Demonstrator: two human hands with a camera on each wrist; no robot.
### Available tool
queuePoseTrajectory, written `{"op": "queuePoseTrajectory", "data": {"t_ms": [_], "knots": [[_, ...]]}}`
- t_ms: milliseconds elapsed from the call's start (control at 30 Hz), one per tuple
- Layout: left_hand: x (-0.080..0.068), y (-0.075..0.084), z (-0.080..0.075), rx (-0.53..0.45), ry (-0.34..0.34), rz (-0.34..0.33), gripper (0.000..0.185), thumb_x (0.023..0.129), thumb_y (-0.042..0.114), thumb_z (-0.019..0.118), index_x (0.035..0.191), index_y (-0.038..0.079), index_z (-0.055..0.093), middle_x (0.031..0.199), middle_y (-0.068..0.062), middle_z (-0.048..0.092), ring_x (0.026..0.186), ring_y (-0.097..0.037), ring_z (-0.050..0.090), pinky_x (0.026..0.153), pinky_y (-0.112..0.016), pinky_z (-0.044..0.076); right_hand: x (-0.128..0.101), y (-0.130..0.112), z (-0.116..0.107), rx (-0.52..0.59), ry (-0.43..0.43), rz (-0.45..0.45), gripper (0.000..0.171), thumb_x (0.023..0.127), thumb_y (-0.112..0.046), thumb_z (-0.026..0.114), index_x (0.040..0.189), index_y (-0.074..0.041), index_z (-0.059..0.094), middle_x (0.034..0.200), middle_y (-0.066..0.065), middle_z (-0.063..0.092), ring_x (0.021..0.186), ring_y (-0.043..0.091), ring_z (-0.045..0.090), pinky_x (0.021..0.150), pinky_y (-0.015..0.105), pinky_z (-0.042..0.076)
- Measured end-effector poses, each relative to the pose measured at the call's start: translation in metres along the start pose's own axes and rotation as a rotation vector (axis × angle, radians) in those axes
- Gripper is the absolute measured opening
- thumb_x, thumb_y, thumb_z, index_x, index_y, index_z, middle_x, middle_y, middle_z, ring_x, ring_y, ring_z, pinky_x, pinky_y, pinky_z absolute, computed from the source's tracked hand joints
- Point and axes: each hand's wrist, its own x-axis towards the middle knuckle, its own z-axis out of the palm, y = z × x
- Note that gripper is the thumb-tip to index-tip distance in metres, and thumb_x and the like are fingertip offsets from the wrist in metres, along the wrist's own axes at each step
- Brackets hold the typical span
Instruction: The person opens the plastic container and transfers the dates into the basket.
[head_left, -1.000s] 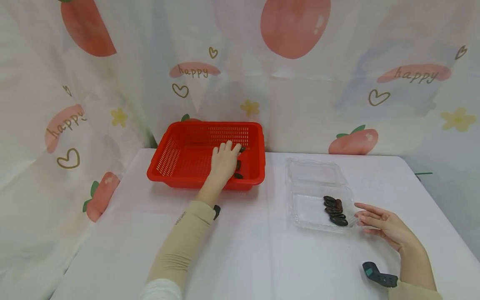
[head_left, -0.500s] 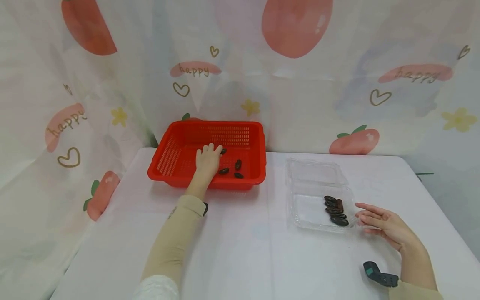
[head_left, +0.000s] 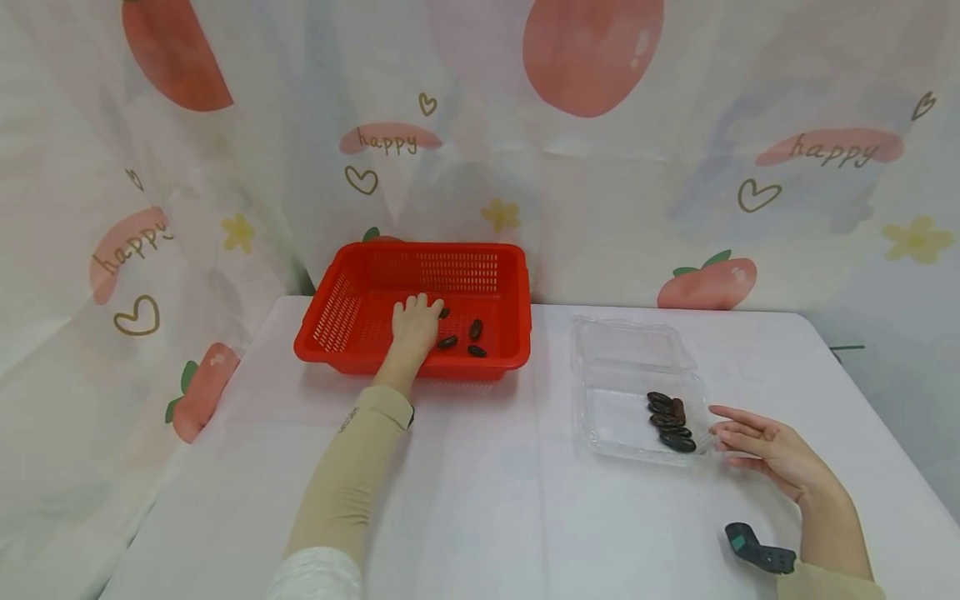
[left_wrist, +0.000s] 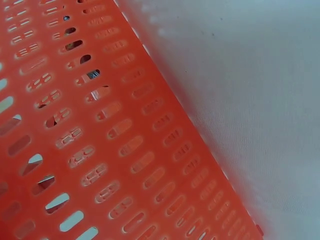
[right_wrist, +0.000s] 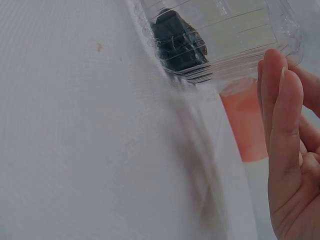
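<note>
The left hand point(head_left: 415, 325) reaches over the front rim into a red plastic basket point(head_left: 517, 292). Its thumb side meets a small dark date point(head_left: 444, 313), which it appears to pinch; the grip is partly hidden. In the left wrist view only the basket's slotted wall point(left_wrist: 125, 150) shows, and the hand is out of sight. Over on the right, the right hand point(head_left: 776, 454) rests its fairly straight fingertips against the side of a clear plastic clamshell box point(head_left: 611, 417). In the right wrist view, extended fingers point(right_wrist: 287, 115) stand at the box's edge.
Inside the basket lie more dates point(head_left: 476, 330), to the right of the left hand. A cluster of dates point(head_left: 671, 423) fills the right part of the box, whose lid point(head_left: 637, 343) is folded back. A printed cloth point(head_left: 600, 208) hangs behind the white table point(head_left: 480, 500).
The left hand has moved left inside the basket, a date travelling beside its thumb, then dipped slightly. Dates it had covered now show. The right hand and box have stayed put.
</note>
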Motion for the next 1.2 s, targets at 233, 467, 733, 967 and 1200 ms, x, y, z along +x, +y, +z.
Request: {"op": "queuePoseTrajectory", "data": {"t_ms": [233, 467, 733, 967, 1200], "knots": [[0.001, 0.0, 0.001, 0.006, -0.011, -0.004, 0.04, 0.096, 0.021, 0.045, 0.136, 0.02, 0.04, 0.132, -0.012, 0.04, 0.119, -0.028, 0.036, 0.098, -0.045, 0.028, 0.0, 0.001, -0.001, -0.009, -0.005, -0.012, 0.033, 0.091, -0.012, 0.056, 0.102, -0.043, 0.06, 0.092, -0.014, 0.065, 0.08, 0.006, 0.063, 0.067, 0.026, 0.052], [0.001, -0.001, 0.002, -0.003, 0.022, 0.012, 0.039, 0.096, 0.023, 0.045, 0.135, 0.02, 0.041, 0.133, -0.012, 0.039, 0.12, -0.029, 0.035, 0.098, -0.046, 0.028, -0.001, 0.001, 0.0, -0.03, 0.011, -0.004, 0.031, 0.09, -0.014, 0.057, 0.102, -0.043, 0.06, 0.092, -0.015, 0.065, 0.08, 0.006, 0.063, 0.067, 0.026, 0.052], [-0.004, 0.004, -0.005, -0.036, 0.162, 0.056, 0.035, 0.095, 0.026, 0.049, 0.128, 0.017, 0.046, 0.126, -0.011, 0.042, 0.114, -0.029, 0.038, 0.095, -0.045, 0.031, -0.002, 0.0, 0.0, -0.025, 0.003, -0.012, 0.03, 0.09, -0.015, 0.058, 0.105, -0.04, 0.061, 0.092, -0.013, 0.065, 0.08, 0.008, 0.063, 0.067, 0.026, 0.052], [-0.012, 0.028, -0.022, 0.0, 0.258, 0.127, 0.036, 0.096, 0.032, 0.046, 0.129, 0.019, 0.044, 0.124, -0.009, 0.042, 0.11, -0.026, 0.04, 0.092, -0.042, 0.034, -0.003, 0.0, 0.0, -0.007, -0.007, -0.031, 0.032, 0.09, -0.012, 0.057, 0.104, -0.04, 0.062, 0.092, -0.012, 0.066, 0.079, 0.008, 0.064, 0.067, 0.026, 0.052], [-0.028, 0.069, -0.039, 0.011, 0.434, 0.251, 0.031, 0.093, 0.034, 0.05, 0.121, 0.022, 0.048, 0.114, -0.005, 0.048, 0.103, -0.021, 0.044, 0.082, -0.035, 0.039, -0.003, -0.001, 0.0, -0.005, -0.005, -0.021, 0.034, 0.091, -0.01, 0.055, 0.103, -0.041, 0.061, 0.092, -0.013, 0.066, 0.078, 0.008, 0.063, 0.066, 0.025, 0.052]]}}
